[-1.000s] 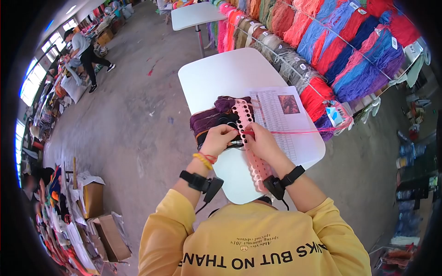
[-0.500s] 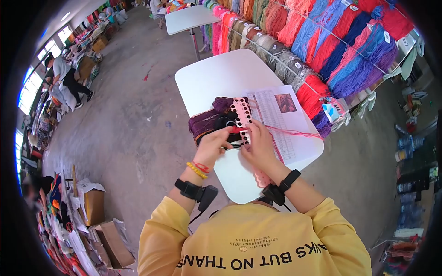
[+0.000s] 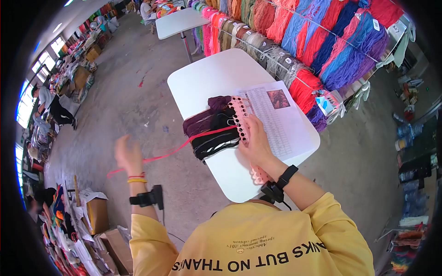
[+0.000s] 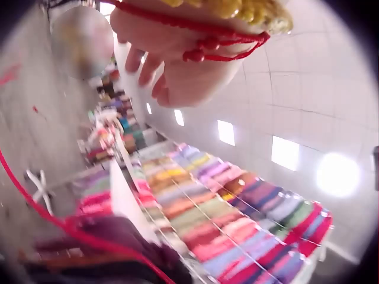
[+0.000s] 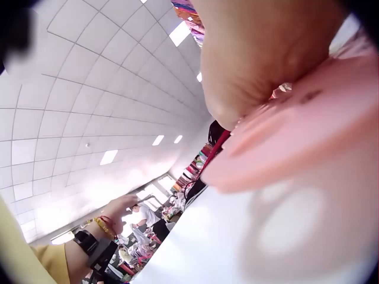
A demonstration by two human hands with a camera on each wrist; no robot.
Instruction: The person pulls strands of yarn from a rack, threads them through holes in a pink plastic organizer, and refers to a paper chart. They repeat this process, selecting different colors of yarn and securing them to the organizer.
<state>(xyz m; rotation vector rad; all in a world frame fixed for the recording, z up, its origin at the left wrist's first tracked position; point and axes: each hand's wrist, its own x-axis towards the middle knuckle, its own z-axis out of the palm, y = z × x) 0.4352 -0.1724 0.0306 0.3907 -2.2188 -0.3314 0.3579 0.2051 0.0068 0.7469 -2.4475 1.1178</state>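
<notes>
White tabletop (image 3: 198, 83): dark skeins (image 3: 197, 124) attached, red strand (image 3: 209, 132) seemingly unfinished; right hand (image 3: 258, 146) grips pink card (image 3: 239, 113); left hand (image 3: 129, 157), I cannot tell.

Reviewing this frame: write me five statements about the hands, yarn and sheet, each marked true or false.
1. The right hand holds the pink strip. True.
2. The left hand is over the sheet. False: the left hand is out past the table.
3. The red thread crosses the black yarn. True.
4. The purple yarn covers the sheet. False: the strip lies between the purple yarn and the sheet.
5. Yellow beads circle the left wrist. True.
</notes>
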